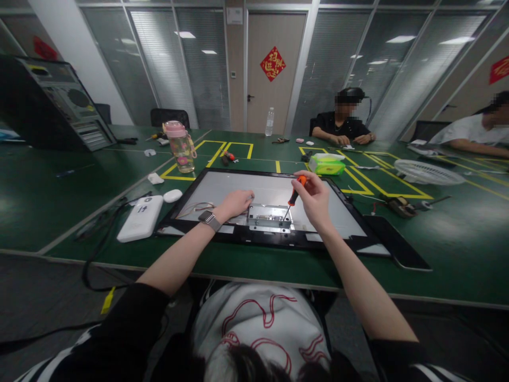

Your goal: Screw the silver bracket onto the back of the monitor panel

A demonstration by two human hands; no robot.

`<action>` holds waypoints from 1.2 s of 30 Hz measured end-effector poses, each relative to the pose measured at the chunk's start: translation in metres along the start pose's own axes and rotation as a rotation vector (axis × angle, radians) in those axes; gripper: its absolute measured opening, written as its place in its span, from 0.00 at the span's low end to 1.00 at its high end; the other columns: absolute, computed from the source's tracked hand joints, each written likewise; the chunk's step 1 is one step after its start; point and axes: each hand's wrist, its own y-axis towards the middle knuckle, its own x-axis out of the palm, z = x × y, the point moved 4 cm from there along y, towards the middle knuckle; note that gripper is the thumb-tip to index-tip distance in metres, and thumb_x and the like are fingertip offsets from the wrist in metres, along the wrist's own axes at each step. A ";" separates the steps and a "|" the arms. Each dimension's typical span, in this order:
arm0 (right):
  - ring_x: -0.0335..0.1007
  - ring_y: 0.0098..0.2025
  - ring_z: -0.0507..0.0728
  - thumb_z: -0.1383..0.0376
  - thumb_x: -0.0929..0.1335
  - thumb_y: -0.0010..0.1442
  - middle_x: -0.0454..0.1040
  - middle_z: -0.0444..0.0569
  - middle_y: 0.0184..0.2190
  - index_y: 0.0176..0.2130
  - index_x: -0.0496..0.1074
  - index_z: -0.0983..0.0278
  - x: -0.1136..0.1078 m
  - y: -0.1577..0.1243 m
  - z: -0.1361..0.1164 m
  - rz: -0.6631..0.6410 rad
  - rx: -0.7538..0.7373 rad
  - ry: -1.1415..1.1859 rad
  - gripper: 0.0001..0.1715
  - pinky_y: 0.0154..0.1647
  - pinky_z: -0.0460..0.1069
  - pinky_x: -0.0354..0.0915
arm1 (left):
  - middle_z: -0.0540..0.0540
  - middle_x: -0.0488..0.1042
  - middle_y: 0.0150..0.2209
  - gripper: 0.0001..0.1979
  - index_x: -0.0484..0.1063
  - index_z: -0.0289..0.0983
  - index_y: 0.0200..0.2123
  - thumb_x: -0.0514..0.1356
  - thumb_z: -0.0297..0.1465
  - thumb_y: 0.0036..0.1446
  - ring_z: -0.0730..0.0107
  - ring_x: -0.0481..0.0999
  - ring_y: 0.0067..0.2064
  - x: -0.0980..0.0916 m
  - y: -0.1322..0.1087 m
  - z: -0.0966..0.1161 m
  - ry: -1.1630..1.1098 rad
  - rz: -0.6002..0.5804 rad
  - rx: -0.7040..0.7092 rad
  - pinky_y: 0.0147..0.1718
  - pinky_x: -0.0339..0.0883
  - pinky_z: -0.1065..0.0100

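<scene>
A flat monitor panel lies face down on the green table, a small metal bracket fixed near its front edge. My right hand grips a screwdriver with an orange and black handle, its tip down on the bracket's right side. My left hand, a watch on its wrist, rests on the panel just left of the bracket with fingers curled against its edge.
A white power bank and cables lie left of the panel. A pink-lidded bottle, a green tissue box, a fan grille, a dark panel and a computer case stand around. Two people sit at the far side.
</scene>
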 end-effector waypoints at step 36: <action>0.70 0.33 0.54 0.53 0.70 0.56 0.72 0.44 0.30 0.40 0.73 0.55 0.001 0.006 0.017 -0.158 0.212 0.338 0.13 0.40 0.52 0.69 | 0.41 0.78 0.47 0.15 0.71 0.38 0.50 0.50 0.31 0.64 0.58 0.77 0.47 0.001 0.000 -0.001 -0.002 0.020 0.007 0.46 0.68 0.63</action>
